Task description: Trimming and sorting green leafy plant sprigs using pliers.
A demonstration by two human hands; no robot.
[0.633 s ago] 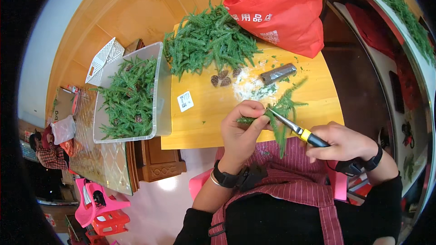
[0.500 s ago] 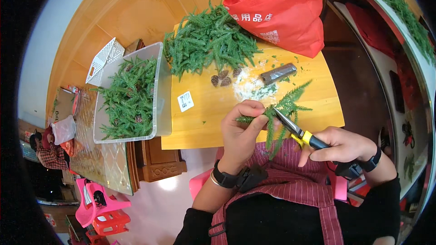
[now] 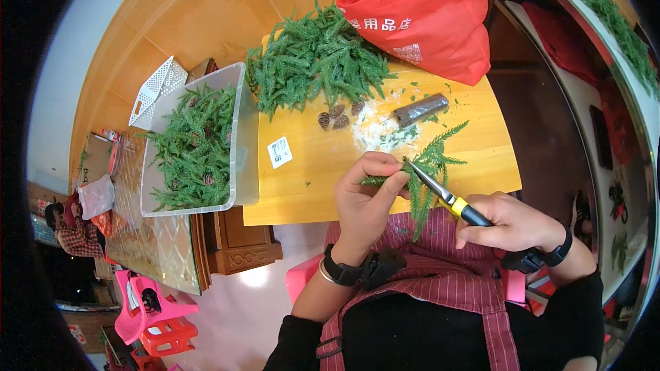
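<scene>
My left hand (image 3: 368, 196) pinches a green artificial pine sprig (image 3: 434, 159) between thumb and fingers, just past the table's front edge. My right hand (image 3: 509, 222) grips long-nosed pliers (image 3: 445, 196) with yellow-and-black handles. The narrow jaws reach the sprig's stem right beside my left fingertips; what lies between them is too small to make out. Farther back on the table are loose white bits (image 3: 377, 130), a brown wrapped roll (image 3: 421, 109) and several small pine cones (image 3: 337, 118).
A heap of green sprigs (image 3: 320, 62) covers the yellow table's (image 3: 309, 196) far side, beside a red bag (image 3: 433, 20) of pine cones. To the left stands a clear plastic bin (image 3: 240, 144) of sprigs with cones. A white label (image 3: 279, 152) lies near it. Another person (image 3: 77, 237) is far left.
My right hand has squeezed the pliers' handles together, and the jaw tips have moved slightly left and up to the stem by my left fingertips. My left hand stays almost still.
</scene>
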